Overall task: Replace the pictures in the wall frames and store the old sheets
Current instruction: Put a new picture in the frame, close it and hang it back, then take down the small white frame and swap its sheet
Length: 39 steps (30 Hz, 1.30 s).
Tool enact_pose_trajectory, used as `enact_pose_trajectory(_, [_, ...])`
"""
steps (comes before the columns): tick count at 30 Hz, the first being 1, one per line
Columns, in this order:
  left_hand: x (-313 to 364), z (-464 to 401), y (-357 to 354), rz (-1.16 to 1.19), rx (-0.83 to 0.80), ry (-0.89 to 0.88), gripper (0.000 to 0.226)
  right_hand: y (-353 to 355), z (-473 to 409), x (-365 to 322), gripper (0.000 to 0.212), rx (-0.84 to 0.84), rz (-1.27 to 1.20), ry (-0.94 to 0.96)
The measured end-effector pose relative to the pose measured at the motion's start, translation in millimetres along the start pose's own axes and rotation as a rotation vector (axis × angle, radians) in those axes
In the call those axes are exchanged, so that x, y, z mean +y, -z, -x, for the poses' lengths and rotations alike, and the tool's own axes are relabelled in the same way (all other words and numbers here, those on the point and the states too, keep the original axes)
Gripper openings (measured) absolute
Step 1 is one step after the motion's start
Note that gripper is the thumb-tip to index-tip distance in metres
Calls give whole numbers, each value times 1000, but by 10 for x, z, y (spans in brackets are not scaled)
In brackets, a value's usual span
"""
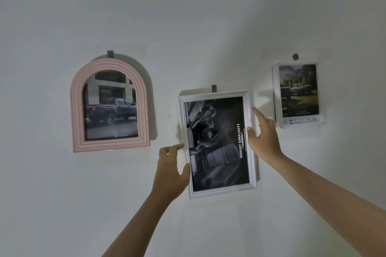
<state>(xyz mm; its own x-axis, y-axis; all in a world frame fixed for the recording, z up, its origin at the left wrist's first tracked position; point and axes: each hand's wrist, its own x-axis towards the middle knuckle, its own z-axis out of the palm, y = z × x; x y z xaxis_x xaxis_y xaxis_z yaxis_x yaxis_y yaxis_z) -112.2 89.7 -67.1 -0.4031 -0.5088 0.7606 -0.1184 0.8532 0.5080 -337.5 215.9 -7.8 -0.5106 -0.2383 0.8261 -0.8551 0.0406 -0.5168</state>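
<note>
Three frames hang on a white wall. The middle one is a white rectangular frame (217,193) with a dark car-interior picture, tilted a little on its grey hook (214,88). My left hand (172,170) grips its left edge, thumb on the front. My right hand (262,136) touches its right edge with the thumb, the forefinger stretched out along the wall. To the left hangs a pink arched frame (78,108) showing a dark pickup truck. At the right hangs a small white frame (275,94) with trucks before trees.
A grey hook (110,53) holds the pink frame and a round grey hook (295,56) holds the right frame. Bare white wall (188,16) spreads above and below the frames.
</note>
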Motion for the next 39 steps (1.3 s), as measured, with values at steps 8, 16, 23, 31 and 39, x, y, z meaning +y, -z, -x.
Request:
enact_pose_trajectory(8, [513, 158, -202, 65, 8, -107, 43, 510, 121, 219, 62, 5, 46, -5])
enact_pose_trajectory(16, [978, 8, -727, 111, -22, -114, 44, 1051, -166, 707, 59, 24, 6, -35])
enact_pose_trajectory(23, [1487, -336, -1520, 155, -48, -127, 48, 1449, -532, 1325, 60, 52, 24, -21])
enact_pose_trajectory(31, [1787, -784, -2188, 175, -33, -135, 48, 1669, -986, 1856, 61, 2, 28, 0])
enact_pose_trajectory(39, [1776, -1066, -2428, 196, 13, -78, 49, 1497, -1182, 2045, 63, -202, -97, 69])
